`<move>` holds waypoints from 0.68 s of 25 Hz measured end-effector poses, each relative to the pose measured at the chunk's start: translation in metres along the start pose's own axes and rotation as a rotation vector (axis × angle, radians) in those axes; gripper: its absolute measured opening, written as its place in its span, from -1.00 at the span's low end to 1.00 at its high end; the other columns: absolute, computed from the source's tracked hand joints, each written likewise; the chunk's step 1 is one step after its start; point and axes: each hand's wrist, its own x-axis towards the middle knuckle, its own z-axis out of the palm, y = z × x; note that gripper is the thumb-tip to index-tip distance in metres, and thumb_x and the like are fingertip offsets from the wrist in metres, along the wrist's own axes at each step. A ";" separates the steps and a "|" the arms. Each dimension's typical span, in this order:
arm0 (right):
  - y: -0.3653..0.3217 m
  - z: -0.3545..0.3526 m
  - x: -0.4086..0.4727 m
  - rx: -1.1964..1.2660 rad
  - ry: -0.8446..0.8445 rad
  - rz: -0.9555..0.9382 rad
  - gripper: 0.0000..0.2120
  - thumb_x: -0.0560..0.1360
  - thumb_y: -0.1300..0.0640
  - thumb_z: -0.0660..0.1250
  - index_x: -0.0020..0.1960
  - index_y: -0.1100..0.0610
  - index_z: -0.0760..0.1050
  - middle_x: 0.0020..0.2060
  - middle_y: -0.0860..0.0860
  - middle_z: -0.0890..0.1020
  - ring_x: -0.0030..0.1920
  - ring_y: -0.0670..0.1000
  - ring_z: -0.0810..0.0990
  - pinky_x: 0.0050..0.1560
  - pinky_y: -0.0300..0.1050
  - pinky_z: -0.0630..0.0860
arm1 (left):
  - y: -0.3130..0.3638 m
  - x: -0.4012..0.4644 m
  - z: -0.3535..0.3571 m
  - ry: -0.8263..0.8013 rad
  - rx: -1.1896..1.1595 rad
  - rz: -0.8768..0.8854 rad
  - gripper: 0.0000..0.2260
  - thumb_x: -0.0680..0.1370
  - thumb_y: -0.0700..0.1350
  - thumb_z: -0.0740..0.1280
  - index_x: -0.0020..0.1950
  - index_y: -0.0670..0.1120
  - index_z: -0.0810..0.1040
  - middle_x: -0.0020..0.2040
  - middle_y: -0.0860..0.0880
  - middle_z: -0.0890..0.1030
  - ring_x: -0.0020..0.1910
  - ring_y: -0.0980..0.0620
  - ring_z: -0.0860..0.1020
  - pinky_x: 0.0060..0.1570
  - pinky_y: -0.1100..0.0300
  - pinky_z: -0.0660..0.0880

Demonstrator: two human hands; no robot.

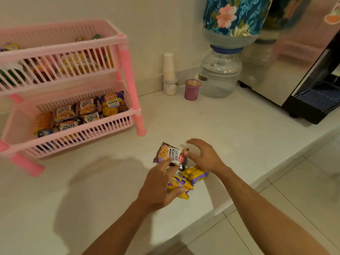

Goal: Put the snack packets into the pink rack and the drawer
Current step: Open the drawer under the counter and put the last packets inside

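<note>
Standing at the worktop's back left, a pink rack holds packets on both shelves. Toward the front edge, the left hand pinches a yellow packet between thumb and fingers while a fingertip touches a peanut packet. The right hand hovers spread and empty just beside that packet, over a second yellow packet. This looks like the gathering step; next, each hand needs a firm grasp before carrying leftward to the rack. No drawer is visible.
</note>
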 end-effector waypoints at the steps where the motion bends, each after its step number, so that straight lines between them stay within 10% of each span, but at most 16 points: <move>1: 0.011 -0.004 -0.006 0.014 -0.009 0.007 -0.57 0.50 -0.07 0.40 0.30 0.09 0.53 0.31 0.05 0.54 0.33 0.02 0.46 0.30 -0.23 0.29 | 0.006 -0.003 0.008 0.012 0.013 -0.014 -0.37 0.43 0.28 0.34 0.38 -0.06 0.48 0.44 -0.12 0.38 0.37 -0.12 0.42 0.29 -0.03 0.37; 10: 0.083 -0.038 -0.039 -0.079 -0.331 -0.260 -0.28 0.39 -0.20 0.47 0.46 0.04 0.36 0.37 -0.01 0.48 0.35 0.01 0.45 0.35 -0.06 0.33 | 0.045 0.002 0.068 0.253 0.131 -0.254 -0.40 0.44 0.27 0.32 0.31 -0.12 0.53 0.36 -0.16 0.46 0.36 -0.19 0.40 0.30 -0.08 0.37; 17: 0.087 -0.023 -0.027 0.012 -0.354 -0.233 -0.33 0.38 0.09 0.50 0.42 0.08 0.33 0.29 0.06 0.49 0.22 0.09 0.50 0.16 -0.11 0.41 | 0.065 0.018 0.068 0.149 0.072 -0.510 -0.32 0.33 0.27 0.32 0.39 0.00 0.44 0.44 -0.13 0.36 0.38 -0.17 0.35 0.28 -0.11 0.35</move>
